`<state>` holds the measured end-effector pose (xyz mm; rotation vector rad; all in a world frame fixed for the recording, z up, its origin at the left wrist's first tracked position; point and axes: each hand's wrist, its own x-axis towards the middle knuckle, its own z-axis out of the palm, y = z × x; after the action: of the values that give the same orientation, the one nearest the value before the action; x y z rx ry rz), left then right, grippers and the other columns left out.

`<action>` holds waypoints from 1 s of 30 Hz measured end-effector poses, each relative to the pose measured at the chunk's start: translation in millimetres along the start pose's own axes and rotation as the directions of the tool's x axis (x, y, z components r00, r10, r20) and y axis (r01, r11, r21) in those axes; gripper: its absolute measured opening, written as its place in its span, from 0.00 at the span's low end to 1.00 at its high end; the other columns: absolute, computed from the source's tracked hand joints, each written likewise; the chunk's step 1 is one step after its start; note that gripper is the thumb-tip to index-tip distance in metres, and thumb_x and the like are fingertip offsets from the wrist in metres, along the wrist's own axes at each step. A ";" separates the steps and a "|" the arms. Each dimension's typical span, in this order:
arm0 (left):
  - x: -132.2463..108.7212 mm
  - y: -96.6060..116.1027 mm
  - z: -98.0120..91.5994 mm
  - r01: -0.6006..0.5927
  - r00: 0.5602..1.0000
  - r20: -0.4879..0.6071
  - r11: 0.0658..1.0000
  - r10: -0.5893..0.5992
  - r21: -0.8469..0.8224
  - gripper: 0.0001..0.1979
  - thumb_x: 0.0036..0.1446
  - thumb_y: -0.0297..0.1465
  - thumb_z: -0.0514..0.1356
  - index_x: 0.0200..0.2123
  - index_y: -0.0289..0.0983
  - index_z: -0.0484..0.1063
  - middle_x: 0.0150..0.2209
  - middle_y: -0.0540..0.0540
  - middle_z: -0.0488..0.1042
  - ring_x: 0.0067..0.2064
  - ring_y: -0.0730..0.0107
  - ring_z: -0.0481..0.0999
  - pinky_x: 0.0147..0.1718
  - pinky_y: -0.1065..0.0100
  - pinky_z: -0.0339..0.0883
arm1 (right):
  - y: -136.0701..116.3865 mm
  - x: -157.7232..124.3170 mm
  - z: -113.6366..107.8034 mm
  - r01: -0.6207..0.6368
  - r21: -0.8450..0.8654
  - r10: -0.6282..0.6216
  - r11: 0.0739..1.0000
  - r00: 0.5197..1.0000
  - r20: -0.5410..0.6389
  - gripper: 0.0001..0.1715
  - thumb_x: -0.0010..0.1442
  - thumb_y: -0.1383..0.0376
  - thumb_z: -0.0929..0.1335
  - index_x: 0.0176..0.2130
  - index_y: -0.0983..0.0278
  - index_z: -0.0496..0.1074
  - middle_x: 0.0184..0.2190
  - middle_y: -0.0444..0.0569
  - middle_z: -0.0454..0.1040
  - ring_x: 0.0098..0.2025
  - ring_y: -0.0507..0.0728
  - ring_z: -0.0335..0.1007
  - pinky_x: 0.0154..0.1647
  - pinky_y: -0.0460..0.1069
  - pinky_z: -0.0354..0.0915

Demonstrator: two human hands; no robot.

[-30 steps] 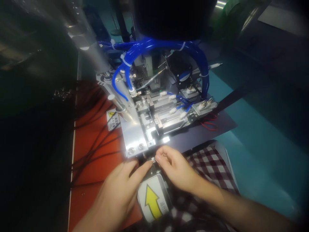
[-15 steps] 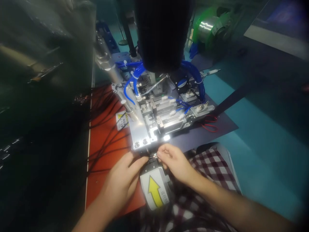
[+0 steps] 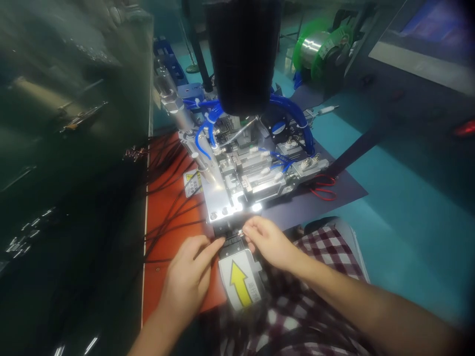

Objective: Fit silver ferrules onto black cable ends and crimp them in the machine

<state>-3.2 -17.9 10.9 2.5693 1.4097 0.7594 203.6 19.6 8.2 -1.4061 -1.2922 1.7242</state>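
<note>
Head view: a small bright part [image 3: 240, 233] sits just beyond the arrow label [image 3: 237, 278], at the fingertips of the right hand [image 3: 269, 242]; that hand, beyond the label and to its right, appears to pinch it narrowly, likely because so tiny a thing leaves room for fingertips only; the left hand [image 3: 188, 271] lies to the label's left, its fingertips at the edge of the black block [image 3: 232, 248] just past the label, perhaps to steady things from the opposite side, though I cannot tell whether they grip anything; the metal fixture [image 3: 217, 198] stands farther beyond the label, near both hands, which would make for short reaches; blue tubes [image 3: 297, 111] arch over it, bundled by ties presumably for tidiness; black cables [image 3: 170, 226] cross the red tabletop [image 3: 159, 284] left of the label.
</note>
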 end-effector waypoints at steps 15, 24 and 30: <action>-6.7 3.6 -2.2 -0.004 1.000 -0.021 0.992 0.007 0.126 0.13 0.59 0.18 0.53 0.44 0.34 0.71 0.37 0.43 0.70 0.38 0.65 0.70 0.33 0.67 0.67 | 4.4 3.4 -3.8 -0.040 0.144 0.031 0.989 0.997 0.064 0.16 0.61 0.57 0.63 0.25 0.63 0.62 0.18 0.39 0.65 0.21 0.50 0.62 0.27 0.47 0.58; -5.8 2.1 -0.1 0.017 1.000 -0.025 0.997 -0.015 0.079 0.14 0.59 0.18 0.53 0.45 0.35 0.71 0.39 0.43 0.69 0.40 0.65 0.70 0.36 0.66 0.69 | 16.6 4.8 -0.2 0.073 0.088 -0.076 0.993 0.997 0.026 0.22 0.62 0.53 0.63 0.23 0.61 0.58 0.18 0.37 0.58 0.20 0.49 0.54 0.24 0.47 0.53; -7.5 1.7 -0.8 0.010 1.000 -0.012 0.998 -0.009 0.062 0.16 0.59 0.17 0.53 0.47 0.35 0.70 0.40 0.42 0.68 0.41 0.65 0.70 0.36 0.67 0.68 | 15.1 3.7 4.8 0.168 0.103 -0.170 0.980 0.985 0.014 0.18 0.64 0.59 0.61 0.23 0.61 0.57 0.18 0.37 0.57 0.21 0.49 0.54 0.24 0.47 0.54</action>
<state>-5.6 -25.1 9.3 2.6062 1.4702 0.7418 200.1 15.6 -7.2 -1.1876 -1.2786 1.6705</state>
